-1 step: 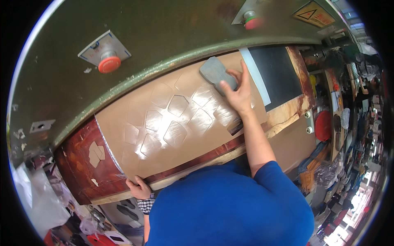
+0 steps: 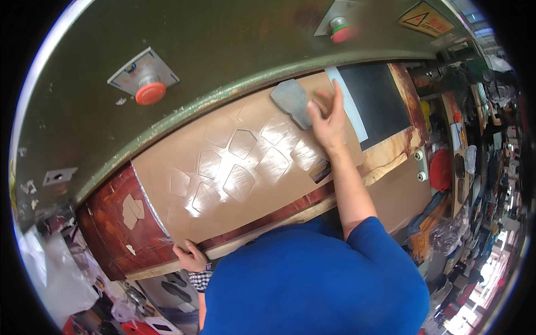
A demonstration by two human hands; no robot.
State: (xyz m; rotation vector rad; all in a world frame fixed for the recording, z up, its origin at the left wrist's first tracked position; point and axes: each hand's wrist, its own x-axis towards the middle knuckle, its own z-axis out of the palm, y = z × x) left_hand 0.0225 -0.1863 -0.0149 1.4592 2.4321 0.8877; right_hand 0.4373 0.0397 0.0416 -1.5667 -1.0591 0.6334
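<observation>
A brown sheet [image 2: 192, 209], marked with several angular cut outlines and shiny in the middle, lies across a dark red board. On its far right part rests a thick grey block [image 2: 291, 100] that looks like a cutting die. My right hand [image 2: 328, 120] is beside the block's right edge, fingers spread and holding nothing; whether a fingertip still touches it is hard to tell. At the sheet's near left corner, my left hand [image 2: 191, 258] rests with thumb and index finger apart.
A green machine beam [image 2: 223, 50] with red push buttons [image 2: 151, 90] spans the far side. Loose brown scraps [image 2: 133, 211] lie on the red board [image 2: 109, 223] at left. To the right are a black panel [image 2: 374, 103] and a cluttered shelf area.
My right hand has shifted slightly right, off the grey block, and its fingers have spread. The block and my left hand stay about where they were.
</observation>
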